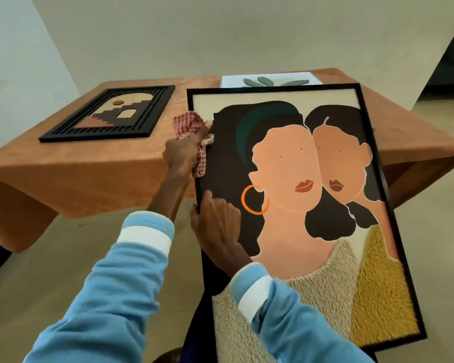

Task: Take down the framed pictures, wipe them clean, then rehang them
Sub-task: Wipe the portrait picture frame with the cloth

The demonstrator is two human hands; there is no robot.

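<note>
1. I saw the left hand [181, 155] squeezing a red checked cloth [189, 124] against the left edge of the big black-framed picture of two women [299, 179].
2. The right hand [216, 221] gripped that edge lower down.
3. The picture's top reached over the orange-brown covered table [89, 166].
4. A small black-framed arch picture [110, 113] lay flat there.

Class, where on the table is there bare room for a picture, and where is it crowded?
Bare tablecloth runs along the near edge, before the arch picture, left of the portrait. The gap between those two is narrow, with the left hand and rag in it. Right side: crowded by portrait and leaf print.
</note>
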